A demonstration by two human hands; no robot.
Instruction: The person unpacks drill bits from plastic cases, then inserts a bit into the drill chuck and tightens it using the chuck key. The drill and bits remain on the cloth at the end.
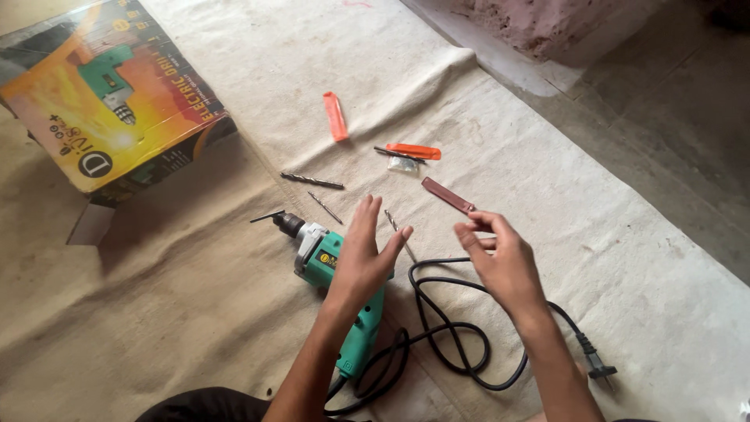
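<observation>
A green electric drill (319,256) lies on a pale cloth (195,297), its chuck pointing up-left. My left hand (363,254) hovers over the drill's body with the fingers spread and nothing in it. My right hand (500,258) is raised to the right of it, fingers loosely curled; I cannot see anything in its grip. A thin drill bit (400,234) lies between the two hands. The drill's black cord (449,328) loops below my hands and ends in a plug (598,366).
Two more drill bits (312,181) (325,208) lie above the drill. Two orange pouches (336,117) (416,151), a small clear packet (403,164) and a dark red pouch (448,195) lie farther up. The drill's colourful box (109,94) stands at top left. Bare floor (664,117) lies to the right.
</observation>
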